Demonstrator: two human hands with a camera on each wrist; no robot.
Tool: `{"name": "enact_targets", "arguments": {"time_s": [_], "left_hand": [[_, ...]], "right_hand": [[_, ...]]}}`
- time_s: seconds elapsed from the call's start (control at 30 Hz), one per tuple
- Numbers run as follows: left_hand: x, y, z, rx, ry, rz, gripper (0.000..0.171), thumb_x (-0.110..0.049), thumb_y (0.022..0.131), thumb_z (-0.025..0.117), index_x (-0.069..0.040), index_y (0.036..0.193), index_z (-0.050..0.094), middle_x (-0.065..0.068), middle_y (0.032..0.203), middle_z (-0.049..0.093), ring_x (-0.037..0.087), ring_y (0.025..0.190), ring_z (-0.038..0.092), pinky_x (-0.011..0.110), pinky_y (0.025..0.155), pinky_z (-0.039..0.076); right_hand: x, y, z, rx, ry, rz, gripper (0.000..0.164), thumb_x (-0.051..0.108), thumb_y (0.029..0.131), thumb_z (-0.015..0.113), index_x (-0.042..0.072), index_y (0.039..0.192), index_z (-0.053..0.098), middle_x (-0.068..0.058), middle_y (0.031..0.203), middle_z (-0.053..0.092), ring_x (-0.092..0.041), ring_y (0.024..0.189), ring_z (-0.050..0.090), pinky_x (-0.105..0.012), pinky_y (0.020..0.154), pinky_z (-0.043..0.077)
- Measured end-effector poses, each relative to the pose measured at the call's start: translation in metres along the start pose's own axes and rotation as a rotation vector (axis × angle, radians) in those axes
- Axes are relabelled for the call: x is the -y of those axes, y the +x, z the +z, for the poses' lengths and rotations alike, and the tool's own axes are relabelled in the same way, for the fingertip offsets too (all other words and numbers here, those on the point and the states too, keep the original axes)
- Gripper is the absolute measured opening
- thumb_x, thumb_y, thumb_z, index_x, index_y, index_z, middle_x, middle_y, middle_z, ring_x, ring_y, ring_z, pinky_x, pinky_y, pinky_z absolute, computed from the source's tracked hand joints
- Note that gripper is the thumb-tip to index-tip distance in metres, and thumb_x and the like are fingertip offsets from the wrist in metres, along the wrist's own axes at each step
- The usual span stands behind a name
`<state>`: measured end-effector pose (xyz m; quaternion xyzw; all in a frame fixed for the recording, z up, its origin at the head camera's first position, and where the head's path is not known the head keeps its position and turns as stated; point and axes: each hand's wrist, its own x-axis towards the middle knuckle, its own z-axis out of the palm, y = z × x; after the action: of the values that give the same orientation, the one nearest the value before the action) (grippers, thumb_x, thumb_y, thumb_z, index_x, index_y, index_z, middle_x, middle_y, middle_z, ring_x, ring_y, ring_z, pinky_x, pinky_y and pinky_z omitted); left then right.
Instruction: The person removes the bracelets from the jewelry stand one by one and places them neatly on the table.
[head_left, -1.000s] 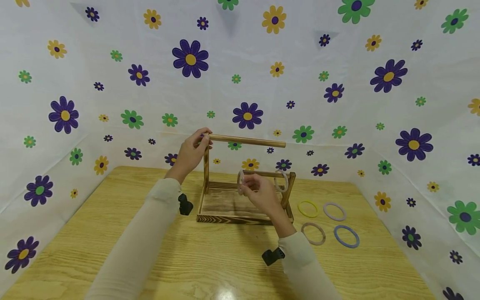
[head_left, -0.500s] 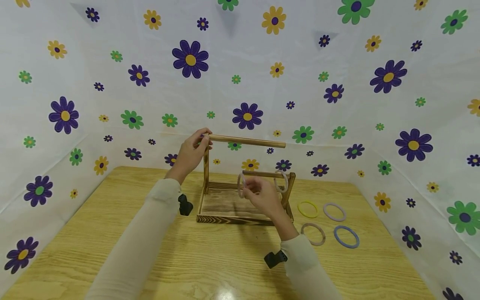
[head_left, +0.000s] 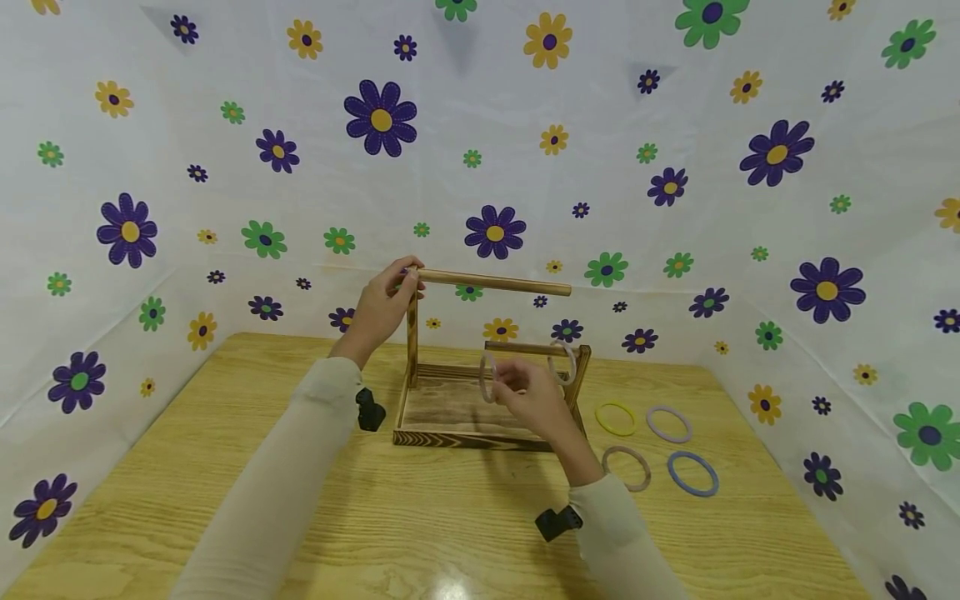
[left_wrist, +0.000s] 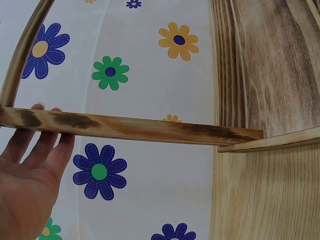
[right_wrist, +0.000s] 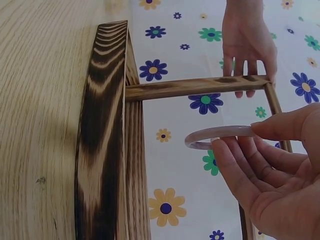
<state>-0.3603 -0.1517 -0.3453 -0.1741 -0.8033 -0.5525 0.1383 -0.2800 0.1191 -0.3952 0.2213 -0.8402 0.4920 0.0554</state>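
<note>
A wooden jewellery stand has a tray base [head_left: 465, 438], a high bar [head_left: 495, 282] on a left post [left_wrist: 125, 126] and a lower bar [head_left: 521, 348] on a right post. My left hand [head_left: 381, 304] grips the top of the left post, fingers behind it and thumb in front. My right hand [head_left: 536, 402] pinches a pale, greyish-lilac bangle [right_wrist: 220, 131] between thumb and fingers. Held upright, the bangle is over the tray, just below the free end of the lower bar. Another pale bangle [head_left: 574, 365] hangs on the lower bar near the right post.
Right of the stand, a yellow bangle [head_left: 598, 414], a lilac bangle [head_left: 689, 430], a brownish bangle [head_left: 648, 476] and a blue bangle [head_left: 672, 472] lie on the wooden table [head_left: 420, 517]. Flower-printed white cloth [head_left: 450, 183] surrounds the table at the back and sides.
My right hand has moved slightly right and down with the bangle, lowering it beneath the lower bar's free end. My left hand has stayed on the post.
</note>
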Motion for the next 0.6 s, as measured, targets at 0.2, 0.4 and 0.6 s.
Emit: {"name": "enact_targets", "arguments": {"time_s": [0.2,0.4,0.6], "left_hand": [[0.003,0.001,0.000,0.000,-0.001,0.004,0.044,-0.039,0.113,0.039,-0.012,0.145,0.051,0.019,0.125,0.066,0.033,0.119,0.067,0.048,0.104,0.055],[0.003,0.001,0.000,-0.005,-0.001,0.007,0.043,-0.040,0.112,0.039,-0.013,0.145,0.052,0.019,0.125,0.066,0.037,0.121,0.066,0.049,0.105,0.055],[0.003,0.000,0.000,-0.009,0.001,0.001,0.040,-0.040,0.112,0.040,-0.018,0.143,0.053,0.017,0.124,0.066,0.033,0.119,0.068,0.049,0.104,0.055]], "right_hand": [[-0.001,-0.005,-0.005,0.015,-0.003,0.016,0.021,0.003,0.098,0.064,-0.007,0.116,0.069,-0.024,0.100,0.073,-0.033,0.084,0.073,-0.024,0.070,0.059],[-0.004,-0.008,-0.008,0.029,0.001,0.046,0.023,0.004,0.099,0.064,-0.007,0.119,0.068,-0.022,0.100,0.073,-0.035,0.086,0.073,-0.023,0.071,0.058],[-0.002,-0.011,-0.011,0.024,-0.004,0.046,0.020,0.003,0.098,0.065,-0.006,0.116,0.070,-0.022,0.098,0.073,-0.030,0.084,0.074,-0.022,0.070,0.058]]}}
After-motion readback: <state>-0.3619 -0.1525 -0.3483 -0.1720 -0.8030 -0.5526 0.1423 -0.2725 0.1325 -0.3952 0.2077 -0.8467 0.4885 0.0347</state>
